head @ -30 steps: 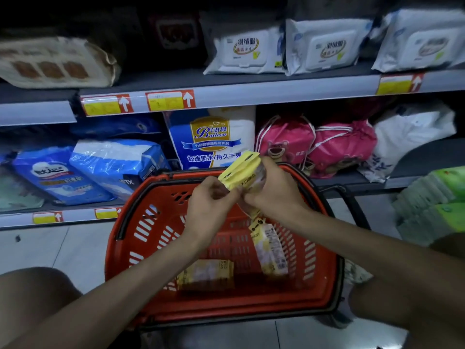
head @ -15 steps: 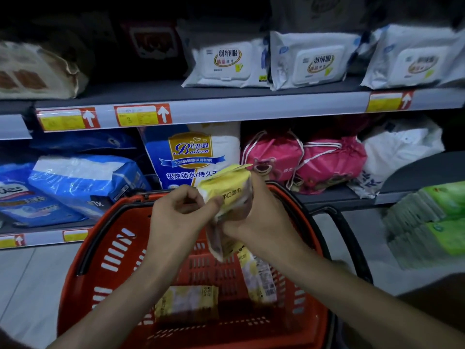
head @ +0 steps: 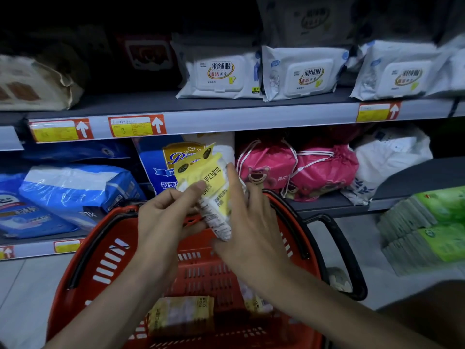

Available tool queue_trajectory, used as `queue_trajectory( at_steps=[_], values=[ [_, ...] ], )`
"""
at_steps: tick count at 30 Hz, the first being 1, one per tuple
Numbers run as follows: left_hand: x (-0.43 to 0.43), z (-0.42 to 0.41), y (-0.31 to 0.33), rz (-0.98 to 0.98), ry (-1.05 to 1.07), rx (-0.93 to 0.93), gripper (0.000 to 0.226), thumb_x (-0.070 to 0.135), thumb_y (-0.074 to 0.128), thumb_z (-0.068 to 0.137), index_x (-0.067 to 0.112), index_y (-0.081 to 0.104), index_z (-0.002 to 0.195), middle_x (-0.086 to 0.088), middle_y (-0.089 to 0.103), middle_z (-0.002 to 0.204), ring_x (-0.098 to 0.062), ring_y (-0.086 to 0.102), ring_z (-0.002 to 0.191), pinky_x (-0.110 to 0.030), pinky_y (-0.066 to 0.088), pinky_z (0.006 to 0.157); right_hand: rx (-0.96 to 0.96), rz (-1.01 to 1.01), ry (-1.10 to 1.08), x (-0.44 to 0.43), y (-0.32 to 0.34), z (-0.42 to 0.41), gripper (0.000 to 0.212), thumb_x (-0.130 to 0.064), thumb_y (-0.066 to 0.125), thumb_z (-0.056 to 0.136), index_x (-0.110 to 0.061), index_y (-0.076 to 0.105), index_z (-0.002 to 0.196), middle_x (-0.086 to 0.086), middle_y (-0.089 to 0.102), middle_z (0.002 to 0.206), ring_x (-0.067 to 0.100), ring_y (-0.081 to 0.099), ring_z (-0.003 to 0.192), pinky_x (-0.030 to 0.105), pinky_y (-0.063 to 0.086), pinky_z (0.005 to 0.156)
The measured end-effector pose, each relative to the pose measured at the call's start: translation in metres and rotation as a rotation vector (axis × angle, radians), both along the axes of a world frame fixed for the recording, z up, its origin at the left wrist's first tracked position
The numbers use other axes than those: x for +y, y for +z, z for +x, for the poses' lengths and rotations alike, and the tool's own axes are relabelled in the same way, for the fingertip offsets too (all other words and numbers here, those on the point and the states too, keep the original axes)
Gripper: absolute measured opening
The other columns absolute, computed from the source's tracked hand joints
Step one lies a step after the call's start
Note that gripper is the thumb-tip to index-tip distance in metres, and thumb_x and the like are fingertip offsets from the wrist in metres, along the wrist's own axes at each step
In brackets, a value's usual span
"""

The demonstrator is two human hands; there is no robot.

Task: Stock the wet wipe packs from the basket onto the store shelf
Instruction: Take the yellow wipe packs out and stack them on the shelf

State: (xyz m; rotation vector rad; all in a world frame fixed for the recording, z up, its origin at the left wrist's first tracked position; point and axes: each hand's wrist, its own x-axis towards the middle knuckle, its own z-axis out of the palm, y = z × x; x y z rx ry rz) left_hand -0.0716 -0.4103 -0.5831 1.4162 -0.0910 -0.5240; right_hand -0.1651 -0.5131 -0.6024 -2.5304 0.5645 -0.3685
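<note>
Above the red basket (head: 105, 263) I hold a bundle of yellow wet wipe packs (head: 214, 187) upright. My left hand (head: 163, 217) pinches its left side with the thumb on the front. Against its right side and back rests my right hand (head: 249, 235), fingers wrapped around it. Another yellow pack (head: 181, 314) lies flat on the basket floor, and a second one (head: 259, 304) shows partly under my right forearm. The grey upper shelf (head: 226, 119) carries white wet wipe packs (head: 219, 71).
A blue-and-gold tissue pack (head: 161, 170), pink drawstring bags (head: 297, 167) and blue packs (head: 73, 190) fill the lower shelf behind the basket. Green tissue stacks (head: 427, 227) stand at the right. The basket's black handle (head: 339, 250) hangs on its right side.
Both hands have lifted the yellow bundle higher and turned it more upright. The dangling lower packs no longer hang into the basket. The view has tilted up toward the shelves.
</note>
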Motion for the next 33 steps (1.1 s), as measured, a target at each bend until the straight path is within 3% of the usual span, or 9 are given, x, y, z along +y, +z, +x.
queue_trajectory(
  at_steps=[4, 7, 9, 11, 16, 19, 24, 29, 33],
  values=[
    [0.002, -0.003, 0.005, -0.034, -0.057, -0.014, 0.039, 0.034, 0.077, 0.084, -0.001, 0.062, 0.088, -0.017, 0.078, 0.099, -0.031, 0.076, 0.098, -0.028, 0.062, 0.065, 0.019, 0.103, 0.001, -0.006, 0.004, 0.001, 0.126, -0.032, 0.082, 0.074, -0.043, -0.012, 0.158, -0.004, 0.032, 0.137, 0.019, 0.043, 0.119, 0.037, 0.047, 0.097],
    [0.005, -0.003, 0.007, -0.065, -0.132, -0.035, 0.052, 0.035, 0.071, 0.090, -0.015, 0.059, 0.100, -0.014, 0.079, 0.105, -0.031, 0.076, 0.102, -0.036, 0.062, 0.078, -0.061, 0.416, 0.002, -0.008, 0.009, 0.000, 0.109, -0.025, 0.079, 0.072, -0.052, 0.010, 0.152, -0.011, 0.046, 0.133, 0.014, 0.055, 0.110, 0.035, 0.056, 0.079],
    [0.007, -0.001, 0.009, -0.089, -0.149, -0.023, 0.049, 0.033, 0.067, 0.094, -0.013, 0.060, 0.105, -0.014, 0.079, 0.107, -0.029, 0.077, 0.101, -0.030, 0.062, 0.075, -0.091, 0.643, -0.016, -0.012, 0.015, 0.000, 0.088, -0.018, 0.076, 0.076, -0.050, 0.025, 0.140, -0.016, 0.058, 0.121, 0.006, 0.062, 0.101, 0.025, 0.055, 0.072],
    [0.008, 0.002, 0.010, -0.107, -0.132, -0.013, 0.034, 0.031, 0.066, 0.096, -0.003, 0.066, 0.095, -0.014, 0.078, 0.108, -0.028, 0.077, 0.099, -0.026, 0.061, 0.071, -0.107, 0.880, -0.046, -0.018, 0.023, -0.001, 0.076, -0.015, 0.075, 0.074, -0.042, 0.035, 0.132, -0.015, 0.066, 0.109, 0.001, 0.066, 0.092, 0.022, 0.056, 0.069],
    [0.016, 0.011, 0.010, -0.091, -0.068, -0.036, 0.029, 0.035, 0.066, 0.098, 0.007, 0.071, 0.094, -0.017, 0.074, 0.110, -0.028, 0.074, 0.100, -0.037, 0.058, 0.083, -0.174, 1.409, -0.091, -0.032, 0.032, -0.006, 0.067, -0.017, 0.068, 0.066, -0.029, 0.061, 0.132, 0.003, 0.073, 0.119, 0.033, 0.072, 0.105, 0.054, 0.060, 0.082],
    [0.019, 0.013, 0.011, -0.085, -0.046, -0.032, 0.028, 0.037, 0.067, 0.097, 0.010, 0.071, 0.091, -0.014, 0.075, 0.106, -0.026, 0.072, 0.098, -0.037, 0.057, 0.084, -0.198, 1.662, -0.007, -0.037, 0.037, -0.010, 0.057, -0.017, 0.058, 0.072, -0.011, 0.067, 0.127, 0.018, 0.072, 0.124, 0.039, 0.071, 0.101, 0.057, 0.056, 0.088],
    [0.021, 0.009, 0.011, -0.066, -0.083, -0.069, 0.028, 0.037, 0.069, 0.095, 0.011, 0.070, 0.088, -0.014, 0.073, 0.102, -0.021, 0.070, 0.092, -0.036, 0.055, 0.083, -0.370, 1.763, 0.066, -0.038, 0.045, -0.015, 0.047, -0.012, 0.045, 0.076, -0.012, 0.072, 0.114, 0.012, 0.076, 0.108, 0.032, 0.074, 0.083, 0.044, 0.063, 0.065],
    [0.024, -0.001, 0.014, -0.001, -0.145, -0.143, 0.020, 0.042, 0.074, 0.093, 0.022, 0.073, 0.094, -0.011, 0.075, 0.110, -0.031, 0.072, 0.105, -0.056, 0.054, 0.101, -0.380, 1.726, 0.042, -0.042, 0.046, -0.018, 0.046, -0.013, 0.046, 0.071, -0.013, 0.076, 0.107, 0.012, 0.075, 0.109, 0.033, 0.074, 0.086, 0.047, 0.061, 0.073],
    [0.022, -0.018, 0.021, 0.192, -0.115, -0.471, 0.021, 0.046, 0.071, 0.090, 0.035, 0.070, 0.108, 0.009, 0.067, 0.109, -0.007, 0.067, 0.100, -0.031, 0.054, 0.084, -0.392, 1.340, -0.026, -0.040, 0.050, -0.013, 0.051, -0.011, 0.062, 0.080, -0.024, 0.064, 0.129, 0.009, 0.074, 0.122, 0.035, 0.073, 0.105, 0.061, 0.058, 0.087]
  ],
)
